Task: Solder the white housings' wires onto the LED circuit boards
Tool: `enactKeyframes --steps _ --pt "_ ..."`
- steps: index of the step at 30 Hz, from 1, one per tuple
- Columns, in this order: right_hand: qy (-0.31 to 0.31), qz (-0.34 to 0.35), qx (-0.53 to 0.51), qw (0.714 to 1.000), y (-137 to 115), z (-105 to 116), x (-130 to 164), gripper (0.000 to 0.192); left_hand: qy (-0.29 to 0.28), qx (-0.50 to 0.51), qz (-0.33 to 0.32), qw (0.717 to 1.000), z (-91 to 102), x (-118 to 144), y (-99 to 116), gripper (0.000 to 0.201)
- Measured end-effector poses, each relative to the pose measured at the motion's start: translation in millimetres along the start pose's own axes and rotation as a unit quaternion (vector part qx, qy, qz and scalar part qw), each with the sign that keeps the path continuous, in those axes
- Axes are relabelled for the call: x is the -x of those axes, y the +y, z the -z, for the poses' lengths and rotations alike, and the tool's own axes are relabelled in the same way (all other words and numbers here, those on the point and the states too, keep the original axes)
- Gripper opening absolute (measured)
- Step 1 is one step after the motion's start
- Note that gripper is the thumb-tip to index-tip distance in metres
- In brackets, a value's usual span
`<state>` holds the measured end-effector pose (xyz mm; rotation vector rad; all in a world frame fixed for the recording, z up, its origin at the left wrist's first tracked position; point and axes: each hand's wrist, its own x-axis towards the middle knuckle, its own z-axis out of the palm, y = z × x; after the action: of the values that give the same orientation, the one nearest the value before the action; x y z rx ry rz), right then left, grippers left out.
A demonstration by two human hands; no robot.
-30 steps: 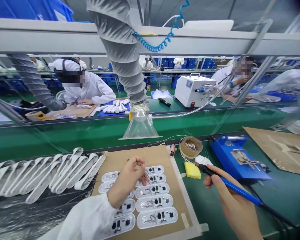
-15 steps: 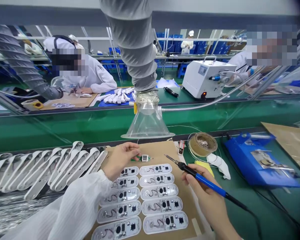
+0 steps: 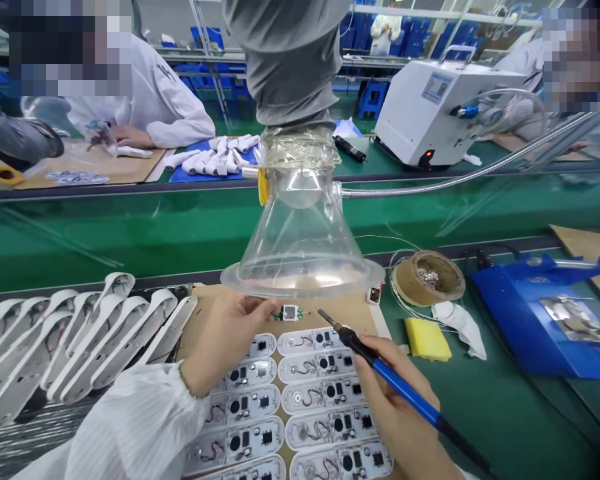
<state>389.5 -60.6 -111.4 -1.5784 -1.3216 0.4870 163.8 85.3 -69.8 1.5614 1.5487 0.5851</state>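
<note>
**Small board held under the fume hood, iron tip closing in**

Nearest me, two columns of white oval housings (image 3: 325, 390) with circuit boards and wires lie on the brown cardboard mat (image 3: 353, 313) at the near edge of the tabletop. My right hand (image 3: 405, 413) is closed around the blue soldering iron (image 3: 380, 370), its tip pointing up and left toward the far edge of the mat. My left hand (image 3: 225, 340) is pinched shut on the small green circuit board (image 3: 289, 313), holding it just beyond the top row of housings, right under the rim of the clear fume hood (image 3: 303, 247). The iron's tip is near the board but not touching it.

I judge this as the step just before soldering a joint on that board; the next move calls for a steady left hand and a short, precise advance of the tip.

To the left, white curved shells (image 3: 80, 340) lean in a row. To the right sit a yellow sponge (image 3: 427, 339), a solder reel (image 3: 427, 278) and a blue fixture (image 3: 540, 320). Beyond the green conveyor (image 3: 130, 233), other people work.
</note>
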Motion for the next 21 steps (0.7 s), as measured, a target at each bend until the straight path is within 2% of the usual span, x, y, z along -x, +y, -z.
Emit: enactKeyframes --steps 4,9,21 --pt "0.008 0.019 0.002 1.0 -7.8 -10.3 2.3 0.015 0.004 0.005 -0.005 1.0 -2.8 3.4 4.3 0.027" --pt "0.033 0.043 -0.007 0.999 -6.3 -20.4 8.7 0.02 0.005 -0.038 -0.034 0.999 -3.1 6.0 5.1 0.03" --pt "0.014 0.085 0.036 0.996 -3.5 -20.8 8.6 0.025 0.001 -0.053 -0.085 0.995 -6.0 5.9 9.1 0.026"
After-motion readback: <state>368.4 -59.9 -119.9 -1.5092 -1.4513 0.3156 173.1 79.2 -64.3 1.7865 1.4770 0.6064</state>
